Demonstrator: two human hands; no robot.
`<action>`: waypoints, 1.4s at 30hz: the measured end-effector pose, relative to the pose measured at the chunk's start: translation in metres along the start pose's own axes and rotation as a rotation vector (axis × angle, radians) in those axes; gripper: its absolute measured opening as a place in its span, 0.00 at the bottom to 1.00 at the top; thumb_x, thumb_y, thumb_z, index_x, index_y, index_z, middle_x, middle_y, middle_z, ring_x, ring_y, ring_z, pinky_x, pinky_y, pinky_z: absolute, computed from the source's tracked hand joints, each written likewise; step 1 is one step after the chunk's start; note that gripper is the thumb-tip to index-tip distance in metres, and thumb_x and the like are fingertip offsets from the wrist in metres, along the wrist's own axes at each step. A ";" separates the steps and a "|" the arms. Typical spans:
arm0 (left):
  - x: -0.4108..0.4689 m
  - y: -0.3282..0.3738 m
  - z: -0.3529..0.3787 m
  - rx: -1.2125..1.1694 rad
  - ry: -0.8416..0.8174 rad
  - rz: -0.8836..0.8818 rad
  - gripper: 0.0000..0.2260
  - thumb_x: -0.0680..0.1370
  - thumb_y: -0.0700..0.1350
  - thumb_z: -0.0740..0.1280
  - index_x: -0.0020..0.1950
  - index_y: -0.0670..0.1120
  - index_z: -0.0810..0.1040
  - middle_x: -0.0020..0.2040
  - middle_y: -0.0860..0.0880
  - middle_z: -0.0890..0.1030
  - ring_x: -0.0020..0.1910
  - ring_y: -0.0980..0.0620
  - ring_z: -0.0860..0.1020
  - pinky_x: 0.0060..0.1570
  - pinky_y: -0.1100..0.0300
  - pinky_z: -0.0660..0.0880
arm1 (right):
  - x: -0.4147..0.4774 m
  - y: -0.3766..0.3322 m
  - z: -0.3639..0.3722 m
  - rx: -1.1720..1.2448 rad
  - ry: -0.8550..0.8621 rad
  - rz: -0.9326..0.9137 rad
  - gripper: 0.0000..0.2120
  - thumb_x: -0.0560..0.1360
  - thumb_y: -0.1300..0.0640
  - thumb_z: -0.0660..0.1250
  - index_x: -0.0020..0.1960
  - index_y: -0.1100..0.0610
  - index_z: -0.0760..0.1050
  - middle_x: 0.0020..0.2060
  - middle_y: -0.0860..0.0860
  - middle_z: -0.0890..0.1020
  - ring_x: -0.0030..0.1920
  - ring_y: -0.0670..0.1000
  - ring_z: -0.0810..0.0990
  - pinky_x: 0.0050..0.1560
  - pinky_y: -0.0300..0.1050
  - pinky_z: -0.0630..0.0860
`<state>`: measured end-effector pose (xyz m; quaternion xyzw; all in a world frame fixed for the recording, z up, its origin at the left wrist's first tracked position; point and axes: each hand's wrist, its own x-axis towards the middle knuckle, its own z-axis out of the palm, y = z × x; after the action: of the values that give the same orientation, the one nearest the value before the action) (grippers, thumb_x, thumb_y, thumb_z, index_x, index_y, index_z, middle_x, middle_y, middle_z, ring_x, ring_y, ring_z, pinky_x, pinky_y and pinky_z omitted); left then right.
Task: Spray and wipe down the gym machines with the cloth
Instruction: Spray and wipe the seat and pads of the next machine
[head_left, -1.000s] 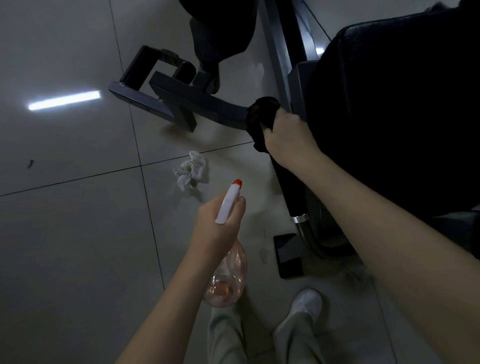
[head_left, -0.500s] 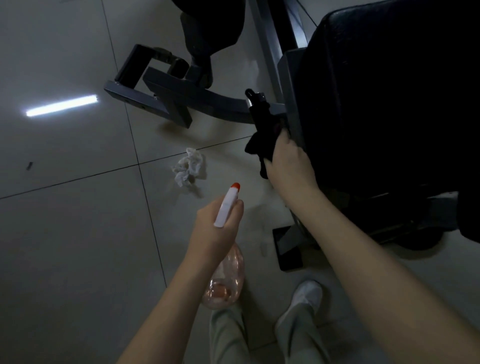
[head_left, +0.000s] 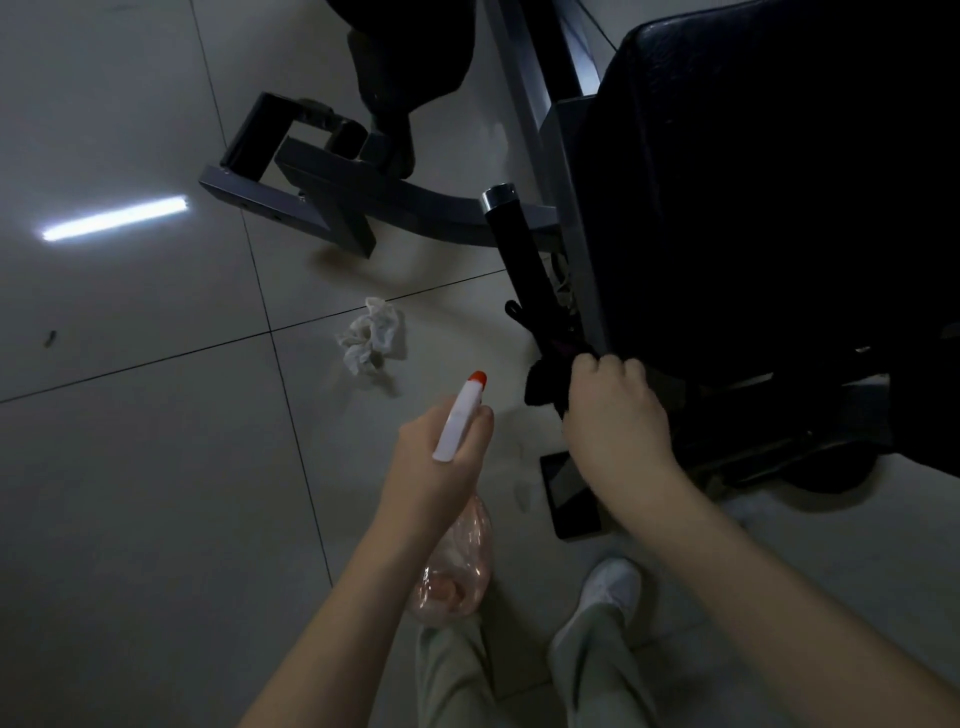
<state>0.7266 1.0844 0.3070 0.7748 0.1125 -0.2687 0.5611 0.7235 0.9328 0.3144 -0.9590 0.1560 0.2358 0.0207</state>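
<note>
Your right hand (head_left: 615, 415) has the black cloth (head_left: 543, 387) bunched in curled fingers, clamped round the low end of the black handle bar (head_left: 514, 249), just right of centre. From the cloth the bar climbs toward eleven o'clock to its chrome cap (head_left: 498, 193). At seven o'clock of the cloth, your left hand (head_left: 441, 460) grips the spray bottle (head_left: 460, 571) by the neck, its red-tipped nozzle (head_left: 460, 421) aimed at one o'clock. The black seat pad (head_left: 779, 182) fills the two o'clock corner. A crumpled white tissue (head_left: 371, 335) lies on the floor tiles (head_left: 130, 493) at ten o'clock of the cloth.

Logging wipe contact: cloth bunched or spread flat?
Bunched: the dark cloth is a wad gripped in the right hand against the black handle.
</note>
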 end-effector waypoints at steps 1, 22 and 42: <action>0.000 0.000 -0.001 -0.004 -0.004 0.005 0.17 0.77 0.50 0.63 0.43 0.34 0.74 0.38 0.34 0.75 0.38 0.51 0.73 0.40 0.42 0.76 | 0.004 0.004 -0.007 0.049 0.047 -0.020 0.13 0.78 0.61 0.60 0.62 0.61 0.66 0.58 0.58 0.73 0.59 0.56 0.69 0.45 0.43 0.66; 0.027 -0.014 -0.017 -0.048 0.060 0.001 0.10 0.76 0.50 0.65 0.41 0.44 0.77 0.40 0.32 0.76 0.38 0.50 0.74 0.39 0.41 0.76 | 0.127 -0.050 -0.054 0.624 0.444 -0.167 0.27 0.79 0.59 0.60 0.75 0.61 0.55 0.70 0.59 0.66 0.69 0.57 0.67 0.67 0.48 0.67; 0.027 0.006 -0.017 -0.045 0.033 0.007 0.11 0.78 0.47 0.64 0.43 0.40 0.75 0.37 0.43 0.73 0.38 0.51 0.73 0.40 0.51 0.74 | 0.147 -0.065 -0.056 0.021 0.311 -0.296 0.11 0.80 0.60 0.57 0.60 0.61 0.70 0.53 0.60 0.75 0.49 0.59 0.78 0.37 0.47 0.69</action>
<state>0.7565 1.0945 0.3012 0.7669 0.1250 -0.2511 0.5773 0.8921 0.9454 0.2950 -0.9960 0.0173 0.0779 0.0411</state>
